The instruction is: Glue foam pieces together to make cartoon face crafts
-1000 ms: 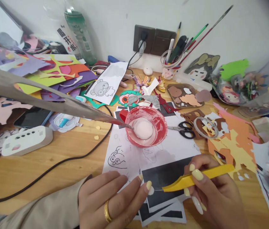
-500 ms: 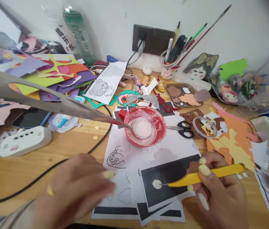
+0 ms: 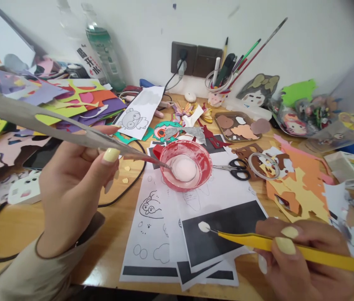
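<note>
My right hand is closed around yellow tweezers. Their tip meets a small white paper piece over a black-printed sheet. A red cup of white paste stands in the middle of the desk. Long grey tweezers lean out of it toward the upper left, tip in the paste. My left hand is at their shaft, thumb in front and a finger behind; how firmly they press is hard to see.
Black-handled scissors lie right of the cup. Coloured paper scraps cover the right side, and more paper is piled at the left. A black cable curves over the desk. Behind stand bottles and a pen holder.
My left hand has risen from the front of the desk to the grey tweezers. My right hand has shifted right and lower, still holding the yellow tweezers. The view has moved slightly.
</note>
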The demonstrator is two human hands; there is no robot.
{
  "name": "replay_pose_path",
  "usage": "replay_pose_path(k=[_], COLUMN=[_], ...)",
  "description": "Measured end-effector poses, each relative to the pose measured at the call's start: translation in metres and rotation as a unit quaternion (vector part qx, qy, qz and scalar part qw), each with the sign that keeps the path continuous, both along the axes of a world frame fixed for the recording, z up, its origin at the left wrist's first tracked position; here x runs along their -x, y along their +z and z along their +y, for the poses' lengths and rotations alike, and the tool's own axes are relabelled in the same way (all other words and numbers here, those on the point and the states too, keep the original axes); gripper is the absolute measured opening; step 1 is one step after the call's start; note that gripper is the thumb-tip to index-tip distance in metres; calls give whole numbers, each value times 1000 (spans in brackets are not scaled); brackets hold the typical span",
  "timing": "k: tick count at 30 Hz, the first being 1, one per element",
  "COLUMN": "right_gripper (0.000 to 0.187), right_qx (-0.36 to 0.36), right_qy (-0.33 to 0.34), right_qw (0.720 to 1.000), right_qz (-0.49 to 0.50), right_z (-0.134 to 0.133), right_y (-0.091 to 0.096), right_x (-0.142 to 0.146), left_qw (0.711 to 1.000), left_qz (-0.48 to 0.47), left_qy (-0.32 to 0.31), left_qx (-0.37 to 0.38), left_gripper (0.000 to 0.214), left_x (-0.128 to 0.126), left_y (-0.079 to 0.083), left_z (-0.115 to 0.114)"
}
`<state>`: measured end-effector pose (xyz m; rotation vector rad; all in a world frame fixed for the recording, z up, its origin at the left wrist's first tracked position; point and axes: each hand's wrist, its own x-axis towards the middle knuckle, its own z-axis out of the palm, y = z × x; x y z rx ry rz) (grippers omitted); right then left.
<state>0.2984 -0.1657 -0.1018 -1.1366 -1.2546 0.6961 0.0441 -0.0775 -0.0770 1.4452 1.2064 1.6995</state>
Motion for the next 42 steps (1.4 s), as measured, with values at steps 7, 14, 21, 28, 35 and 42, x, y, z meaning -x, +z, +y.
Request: replay_pose_path(k=[7,14,21,28,35,42], right_gripper=[8,9,11,6,6,8], right_qx=[-27,5,6,-15,20,14], right_qy=[-68,-124,-117,24,136,176], right_qw=[997,992,993,977,936,905], right_qz=[24,-14,-26,-213,-323,-387], right_z=[8,10,56,109,146,145], right_y=[5,9,22,39,30,23], right_x=[9,-6,-13,2,15,23], left_qw=[997,988,984,988,984,982], left_qz=[-1,25,-3,-23,-43,-30], left_qy=[-38,-47,3,30,114,146], left_qx=[-67,-147,-180,-152,-130,-113], left_gripper=[17,14,14,14,21,28], left_x=[-6,-3,-7,-9,-15,-14], left_y=[-2,-12,-20,-18,-19,-21], left_z=[8,12,11,-3,-9,-8])
